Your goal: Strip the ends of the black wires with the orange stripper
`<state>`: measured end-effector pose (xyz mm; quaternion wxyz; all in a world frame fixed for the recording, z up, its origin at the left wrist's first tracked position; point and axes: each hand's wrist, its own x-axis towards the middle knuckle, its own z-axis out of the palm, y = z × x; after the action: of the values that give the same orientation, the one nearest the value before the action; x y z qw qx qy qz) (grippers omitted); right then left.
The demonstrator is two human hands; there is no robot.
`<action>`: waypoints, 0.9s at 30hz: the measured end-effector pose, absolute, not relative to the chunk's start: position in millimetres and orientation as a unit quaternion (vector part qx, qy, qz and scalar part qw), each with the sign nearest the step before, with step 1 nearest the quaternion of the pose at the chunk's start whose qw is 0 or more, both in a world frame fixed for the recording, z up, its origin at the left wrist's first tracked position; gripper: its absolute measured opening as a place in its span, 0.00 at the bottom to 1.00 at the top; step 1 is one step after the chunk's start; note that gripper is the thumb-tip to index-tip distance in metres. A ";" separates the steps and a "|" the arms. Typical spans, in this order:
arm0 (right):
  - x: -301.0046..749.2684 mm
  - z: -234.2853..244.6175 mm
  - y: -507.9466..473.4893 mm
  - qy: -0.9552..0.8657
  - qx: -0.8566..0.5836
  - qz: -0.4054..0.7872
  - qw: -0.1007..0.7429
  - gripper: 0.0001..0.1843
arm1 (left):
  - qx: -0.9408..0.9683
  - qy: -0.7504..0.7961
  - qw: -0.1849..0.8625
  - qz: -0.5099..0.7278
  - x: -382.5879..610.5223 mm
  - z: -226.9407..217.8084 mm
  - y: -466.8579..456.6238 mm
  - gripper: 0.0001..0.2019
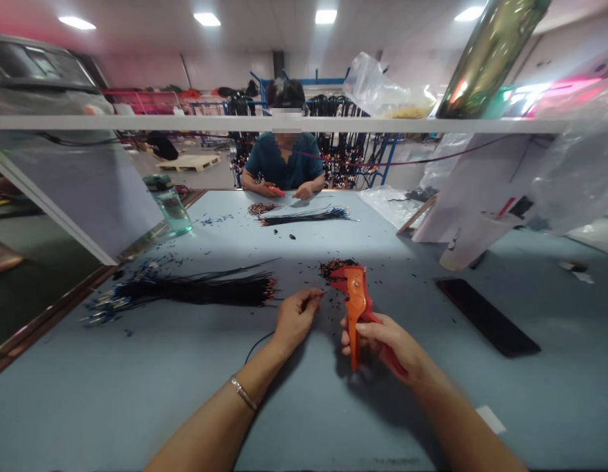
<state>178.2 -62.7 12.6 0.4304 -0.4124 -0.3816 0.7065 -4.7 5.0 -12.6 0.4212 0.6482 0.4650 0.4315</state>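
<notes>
Between its pinched fingertips my left hand (297,320) holds a thin black wire (259,341), whose tail curves out behind the wrist. The wire's tip points toward the tool in my other hand, a little apart from its jaws. Wrapped round the handles of an orange and red wire stripper (356,301) is my right hand (387,341). The stripper's head stands over a small pile of black and coppery scraps (333,267). To the left of my left hand lies a bundle of black wires (200,290), with copper-coloured ends at the right and blue and silver ends at the left.
Across the table (304,406) a person (284,157) sits holding a red tool, with another wire bundle (306,216) in front. A black phone (487,316) and a white cup (475,242) are at the right. A water bottle (172,206) stands back left, below an overhead shelf (210,123).
</notes>
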 end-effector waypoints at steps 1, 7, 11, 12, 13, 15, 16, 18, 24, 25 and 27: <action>178.5 12.0 -62.4 -0.381 -0.413 0.710 0.424 0.16 | 0.651 0.468 0.415 0.430 -4.6 -11.3 4.6 0.13; 178.9 13.9 -62.8 -0.381 -0.422 0.719 0.400 0.18 | 0.663 0.494 0.369 0.424 -3.6 -3.3 2.2 0.12; 179.5 12.8 -63.5 -0.387 -0.423 0.722 0.388 0.18 | 0.663 0.483 0.374 0.433 -3.5 -4.5 1.8 0.11; 179.8 12.3 -63.7 -0.389 -0.422 0.723 0.384 0.19 | 0.660 0.480 0.379 0.436 -3.6 -5.3 1.9 0.11; 179.9 11.8 -63.8 -0.390 -0.422 0.724 0.381 0.19 | 0.656 0.477 0.385 0.440 -3.6 -6.1 2.0 0.11; 180.0 11.4 -63.9 -0.393 -0.421 0.726 0.376 0.19 | 0.648 0.473 0.393 0.449 -3.6 -7.5 2.3 0.12; 179.8 11.5 -63.9 -0.396 -0.420 0.726 0.374 0.19 | 0.646 0.470 0.396 0.452 -3.5 -7.9 2.4 0.12; 179.3 12.1 -64.0 -0.401 -0.420 0.726 0.369 0.19 | 0.645 0.462 0.400 0.458 -3.5 -8.5 2.5 0.11; 178.9 12.8 -64.7 -0.406 -0.425 0.723 0.362 0.18 | 0.661 0.438 0.388 0.470 -4.3 -8.9 1.4 0.10; 179.0 12.6 -64.8 -0.407 -0.425 0.722 0.362 0.18 | 0.663 0.435 0.386 0.472 -4.4 -8.6 1.2 0.09; 179.0 12.2 -65.2 -0.411 -0.427 0.719 0.363 0.18 | 0.664 0.432 0.382 0.476 -4.2 -7.7 0.9 0.09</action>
<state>179.0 -65.2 12.2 0.3633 -0.4267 -0.4115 0.7188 -4.2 0.9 -7.7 0.3821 0.6645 0.4315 0.4756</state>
